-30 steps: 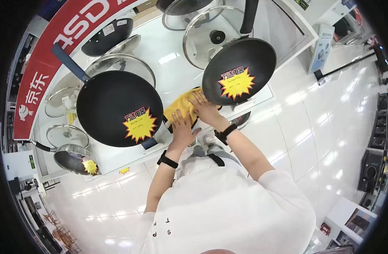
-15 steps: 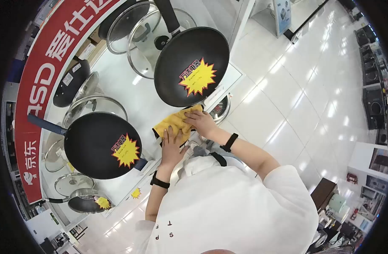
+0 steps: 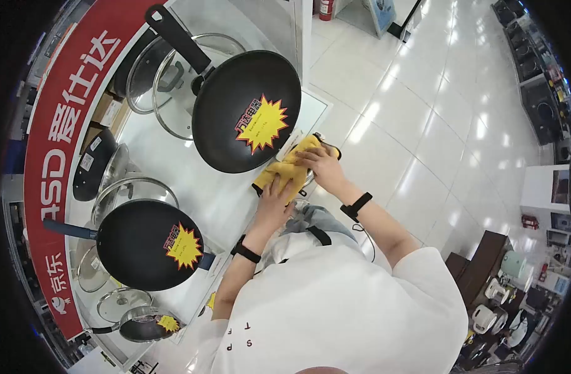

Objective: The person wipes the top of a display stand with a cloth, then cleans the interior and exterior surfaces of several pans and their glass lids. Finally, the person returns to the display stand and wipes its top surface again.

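Note:
Both my hands press a yellow cloth (image 3: 291, 163) flat on the front edge of a white display counter (image 3: 229, 196). My left hand (image 3: 274, 201) lies on the cloth's near left part, fingers spread. My right hand (image 3: 324, 167) covers its right end. Just behind the cloth hangs a large black wok (image 3: 245, 112) with a yellow starburst price tag (image 3: 261, 123). A second black wok (image 3: 147, 244) with a blue handle sits to the left.
Glass lids (image 3: 173, 87) and smaller pans (image 3: 93, 163) stand further back on the counter, under a red sign (image 3: 61, 131). A small wok (image 3: 142, 325) sits at the counter's near left end. Glossy white floor tiles (image 3: 422, 124) spread to the right, with appliance shelves (image 3: 503, 293) beyond.
The view has swung so the counter shifts left and up. My hands and the yellow cloth have slid right along the counter's edge, now below the right wok.

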### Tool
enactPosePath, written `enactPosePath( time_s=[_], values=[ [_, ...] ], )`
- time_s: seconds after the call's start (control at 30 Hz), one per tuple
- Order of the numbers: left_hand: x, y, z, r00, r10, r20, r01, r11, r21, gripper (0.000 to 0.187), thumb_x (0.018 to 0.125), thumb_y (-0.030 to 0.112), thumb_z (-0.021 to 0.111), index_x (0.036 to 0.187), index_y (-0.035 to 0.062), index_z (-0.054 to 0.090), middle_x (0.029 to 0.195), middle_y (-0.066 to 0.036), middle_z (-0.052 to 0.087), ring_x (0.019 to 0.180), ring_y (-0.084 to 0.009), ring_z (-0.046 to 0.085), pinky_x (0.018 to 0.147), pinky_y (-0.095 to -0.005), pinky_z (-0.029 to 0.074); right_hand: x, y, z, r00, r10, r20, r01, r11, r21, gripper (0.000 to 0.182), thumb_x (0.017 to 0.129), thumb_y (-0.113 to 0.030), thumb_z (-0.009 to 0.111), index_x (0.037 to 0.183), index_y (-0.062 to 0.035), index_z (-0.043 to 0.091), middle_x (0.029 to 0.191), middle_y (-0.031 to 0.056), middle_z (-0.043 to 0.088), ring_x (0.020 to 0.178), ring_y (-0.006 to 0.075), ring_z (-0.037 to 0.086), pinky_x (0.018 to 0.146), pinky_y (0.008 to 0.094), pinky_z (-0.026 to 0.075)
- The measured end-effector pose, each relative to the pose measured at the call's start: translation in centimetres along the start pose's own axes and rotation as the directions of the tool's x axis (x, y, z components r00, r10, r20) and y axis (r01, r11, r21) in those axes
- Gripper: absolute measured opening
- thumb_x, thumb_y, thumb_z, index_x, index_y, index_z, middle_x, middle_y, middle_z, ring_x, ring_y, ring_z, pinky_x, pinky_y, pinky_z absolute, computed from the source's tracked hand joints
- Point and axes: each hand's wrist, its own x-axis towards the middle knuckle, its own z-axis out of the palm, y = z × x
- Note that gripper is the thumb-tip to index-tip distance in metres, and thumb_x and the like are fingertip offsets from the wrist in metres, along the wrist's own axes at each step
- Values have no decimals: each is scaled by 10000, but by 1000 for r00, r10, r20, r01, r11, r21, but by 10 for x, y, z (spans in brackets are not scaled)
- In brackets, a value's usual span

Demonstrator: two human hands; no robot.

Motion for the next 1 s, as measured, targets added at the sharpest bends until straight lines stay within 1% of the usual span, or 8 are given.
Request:
enactPosePath(
  time_s=[0.03, 0.2, 0.33, 0.4, 0.43, 0.47, 0.87, 1.0],
  values=[
    [8, 1, 1, 1000, 0, 4, 0, 1000, -18, 708, 908, 336, 713, 1549, 162, 468, 1610, -256, 339, 1409, -474, 389, 1154, -552, 392, 5, 4, 0, 1000, -4, 16, 4, 999, -36, 423, 809, -16, 653, 1173, -215, 739, 1352, -41, 677, 1360, 221, 537, 1232, 572, 266],
    [26, 6, 7, 999, -18, -41, 19, 999, 28, 634, 892, 316, 719, 1468, 123, 538, 1472, -245, 454, 1339, -468, 439, 1108, -568, 417, 22, 16, 19, 997, 75, -4, -75, 997, -3, 364, 832, -37, 680, 1152, -205, 720, 1348, -26, 674, 1365, 234, 538, 1248, 574, 251],
    [14, 5, 10, 996, -54, -66, 58, 997, 52, 589, 893, 284, 717, 1443, 140, 562, 1475, -217, 460, 1310, -445, 452, 1078, -566, 435, 22, 11, 12, 996, 44, -72, -31, 983, 179, 362, 799, 31, 640, 1115, -133, 710, 1278, 68, 690, 1280, 318, 592, 1156, 522, 399],
    [1, 1, 10, 993, -70, -99, 76, 995, 62, 585, 901, 263, 709, 1455, 149, 559, 1516, -207, 441, 1319, -444, 440, 1077, -563, 433, 22, 0, 6, 997, -6, 83, -23, 939, 343, 364, 773, 46, 649, 1100, -106, 701, 1207, 93, 688, 1205, 347, 611, 1073, 477, 465],
    [-7, 0, 5, 994, -79, -70, 82, 996, 40, 596, 904, 254, 707, 1471, 156, 552, 1568, -191, 403, 1338, -436, 428, 1098, -558, 422, 21, -6, 8, 999, -36, -9, 37, 933, 359, 369, 746, 53, 661, 1084, -91, 694, 1159, 108, 672, 1153, 364, 610, 1012, 451, 493],
    [-13, -1, 4, 994, -77, -74, 80, 996, 36, 596, 904, 254, 707, 1471, 156, 552, 1568, -191, 403, 1338, -436, 428, 1098, -558, 422, 20, -6, 7, 997, -36, 66, 8, 925, 381, 390, 729, 64, 656, 1086, -90, 692, 1190, 105, 662, 1159, 359, 608, 1024, 461, 489],
    [13, -3, 9, 999, -1, -47, -1, 999, -46, 617, 878, 226, 711, 1470, 129, 563, 1643, -181, 329, 1445, -393, 380, 1165, -535, 390, 25, 32, 9, 997, 24, 68, -45, 945, 324, 441, 710, 66, 663, 1091, -154, 691, 1354, 52, 642, 1343, 282, 550, 1133, 538, 371],
    [0, -5, 13, 997, -23, -80, 19, 998, -52, 562, 886, 199, 707, 1431, 116, 595, 1639, -190, 336, 1431, -399, 391, 1175, -527, 382, 23, 33, 18, 998, -18, 67, -4, 950, 313, 446, 696, 70, 670, 1089, -138, 709, 1340, 79, 656, 1298, 337, 582, 1094, 451, 466]
  ],
)
